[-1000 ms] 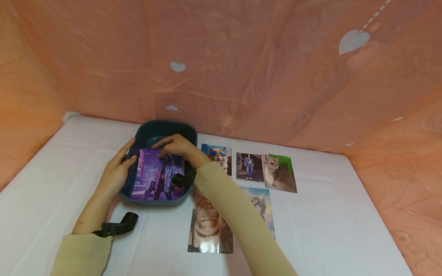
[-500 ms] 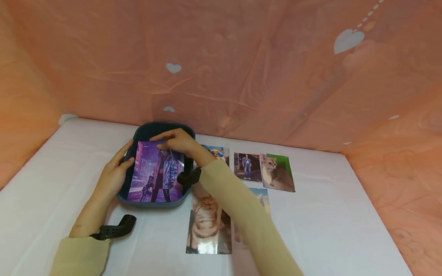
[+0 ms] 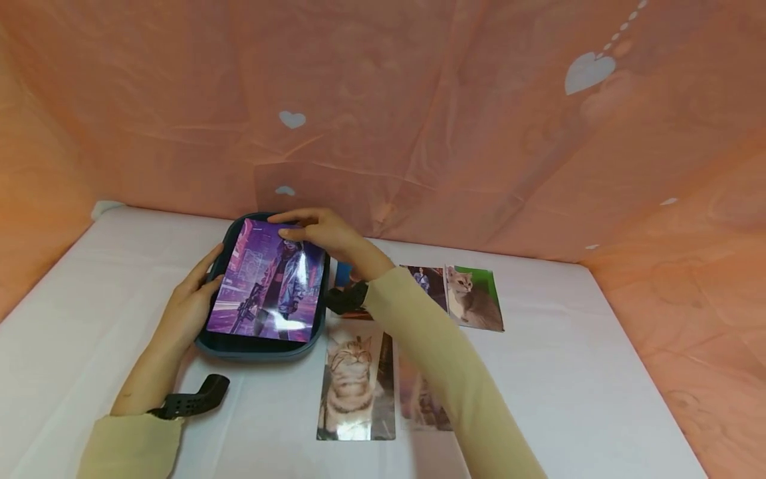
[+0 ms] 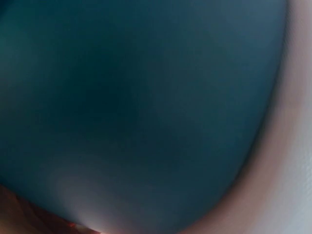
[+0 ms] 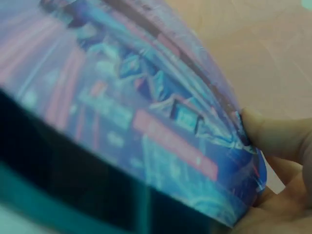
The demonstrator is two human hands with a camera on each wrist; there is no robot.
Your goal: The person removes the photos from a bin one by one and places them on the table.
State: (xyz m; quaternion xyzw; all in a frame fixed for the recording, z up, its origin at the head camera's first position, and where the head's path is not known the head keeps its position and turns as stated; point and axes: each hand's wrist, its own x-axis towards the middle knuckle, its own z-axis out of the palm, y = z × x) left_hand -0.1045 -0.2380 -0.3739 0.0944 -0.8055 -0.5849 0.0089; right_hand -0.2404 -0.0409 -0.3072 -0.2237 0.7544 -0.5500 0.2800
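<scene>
A dark teal tray (image 3: pixel 257 356) with rounded corners stands at the left of the white table. My left hand (image 3: pixel 182 309) rests along the tray's left side, thumb and forefinger extended at the rim. In the left wrist view, the blurred teal wall of the tray fills most of the picture. With my right hand (image 3: pixel 329 233) I pinch the top edge of a glossy purple picture card (image 3: pixel 257 286) showing a figure in a long coat. The card is raised at its top and lies over the tray opening. In the right wrist view, the card bends beside my thumb (image 5: pixel 273 136).
Right of the tray lie a tabby cat card (image 3: pixel 353 386), a card with a cat on green (image 3: pixel 475 299) and a dark street card (image 3: pixel 439 279). My right forearm partly covers another card (image 3: pixel 419 399). An orange cloth (image 3: pixel 383 133) hangs behind the table (image 3: pixel 568 372).
My right hand has moved up and slightly right, lifting the purple card's top from inside the tray toward the rim. My left hand stays at the tray's side. The view shifts slightly.
</scene>
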